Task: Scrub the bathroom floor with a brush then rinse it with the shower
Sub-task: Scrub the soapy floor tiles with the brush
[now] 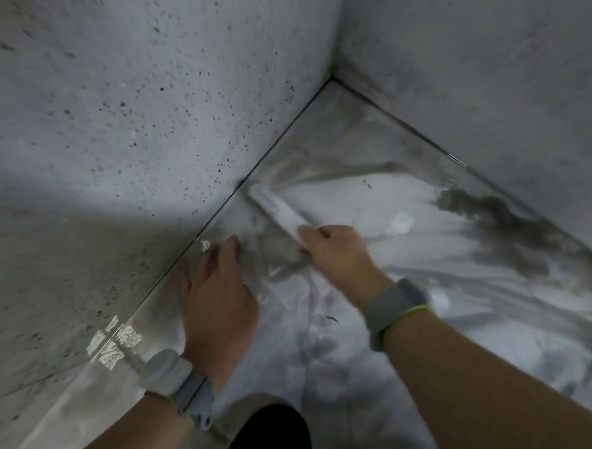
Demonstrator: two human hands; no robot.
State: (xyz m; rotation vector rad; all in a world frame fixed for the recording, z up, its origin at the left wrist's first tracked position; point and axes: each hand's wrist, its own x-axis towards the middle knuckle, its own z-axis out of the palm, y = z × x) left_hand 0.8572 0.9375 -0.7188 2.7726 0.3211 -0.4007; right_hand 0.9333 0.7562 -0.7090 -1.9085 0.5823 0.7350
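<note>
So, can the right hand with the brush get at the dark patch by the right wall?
Probably yes. The right hand grips the brush, and only bare wet floor lies between it and the dark patch. Nothing blocks that way.

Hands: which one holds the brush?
The right hand grips the white brush; the left hand rests flat with straight fingers on the floor, holding nothing.

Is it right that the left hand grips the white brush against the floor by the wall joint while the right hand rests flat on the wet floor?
No, the hands are swapped. In the head view the right hand grips the white brush against the floor by the wall joint, while the left hand rests flat on the wet floor.
</note>
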